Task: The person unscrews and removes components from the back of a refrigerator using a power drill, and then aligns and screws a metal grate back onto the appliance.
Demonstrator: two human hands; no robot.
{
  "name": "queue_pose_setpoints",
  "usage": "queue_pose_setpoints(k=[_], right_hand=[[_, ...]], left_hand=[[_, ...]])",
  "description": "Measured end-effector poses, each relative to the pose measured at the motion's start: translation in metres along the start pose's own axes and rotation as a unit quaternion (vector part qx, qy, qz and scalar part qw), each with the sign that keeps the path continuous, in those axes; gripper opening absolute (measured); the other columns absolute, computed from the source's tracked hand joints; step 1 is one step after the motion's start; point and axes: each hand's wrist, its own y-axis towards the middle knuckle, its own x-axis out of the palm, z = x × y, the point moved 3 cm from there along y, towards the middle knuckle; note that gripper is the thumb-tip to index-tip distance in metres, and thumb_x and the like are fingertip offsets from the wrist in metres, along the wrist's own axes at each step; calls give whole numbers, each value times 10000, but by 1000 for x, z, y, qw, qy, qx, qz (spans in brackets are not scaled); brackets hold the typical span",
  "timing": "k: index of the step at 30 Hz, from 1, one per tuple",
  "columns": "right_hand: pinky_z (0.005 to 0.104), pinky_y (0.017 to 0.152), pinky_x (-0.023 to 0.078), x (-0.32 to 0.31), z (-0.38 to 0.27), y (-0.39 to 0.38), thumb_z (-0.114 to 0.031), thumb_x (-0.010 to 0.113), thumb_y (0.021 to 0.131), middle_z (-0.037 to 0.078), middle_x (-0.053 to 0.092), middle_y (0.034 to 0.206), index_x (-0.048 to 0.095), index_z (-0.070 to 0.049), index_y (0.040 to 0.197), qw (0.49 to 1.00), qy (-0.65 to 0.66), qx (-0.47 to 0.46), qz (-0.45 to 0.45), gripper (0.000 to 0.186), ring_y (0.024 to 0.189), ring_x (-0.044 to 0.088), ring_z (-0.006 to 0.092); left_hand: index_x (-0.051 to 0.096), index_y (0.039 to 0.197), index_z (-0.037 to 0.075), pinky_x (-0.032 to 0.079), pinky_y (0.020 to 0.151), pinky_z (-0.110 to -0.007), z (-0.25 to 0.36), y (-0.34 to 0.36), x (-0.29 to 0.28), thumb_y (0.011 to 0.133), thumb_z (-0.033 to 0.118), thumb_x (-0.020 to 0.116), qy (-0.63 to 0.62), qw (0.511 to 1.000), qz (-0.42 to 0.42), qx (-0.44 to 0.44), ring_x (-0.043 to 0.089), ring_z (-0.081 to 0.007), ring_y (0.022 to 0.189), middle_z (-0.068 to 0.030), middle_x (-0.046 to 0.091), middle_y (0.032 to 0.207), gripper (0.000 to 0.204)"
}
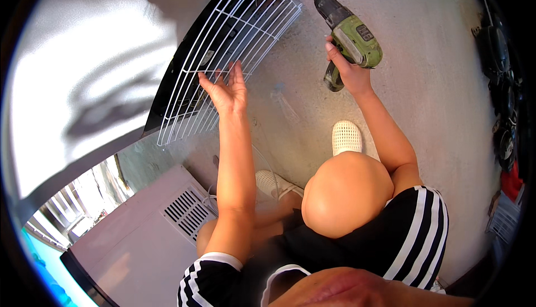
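Observation:
My left hand (228, 94) is raised to a white wire rack (267, 14), its thumb and fingertips spread along a crosswise wire and gripping it. The rack stands tilted against the dark open side of a large white appliance (106, 44). Machine parts behind the wires are hard to make out. In my right hand (352, 75) is a green and black cordless drill (360, 39), gripped round its handle. A thin bit with an orange band sits in its chuck, pointing up and to the left, away from the rack.
A second pale appliance with a slotted vent (187, 209) lies at lower left, a cable beside it. My knee (349, 195) and light perforated shoes (347, 138) are over the grey concrete floor (441, 84). Dark clutter (502, 84) lines the right edge.

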Motion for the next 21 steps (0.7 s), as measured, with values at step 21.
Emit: queue_pose_setpoints(k=[21], right_hand=[[261, 620, 508, -53, 57, 3, -57, 685, 862, 20, 644, 935, 612, -41, 1054, 992, -10, 100, 75, 207, 701, 583, 93]], left_hand=[[543, 1152, 5, 525, 812, -296, -143, 21, 56, 902, 196, 647, 496, 837, -229, 24, 630, -182, 896, -74, 640, 971, 332]])
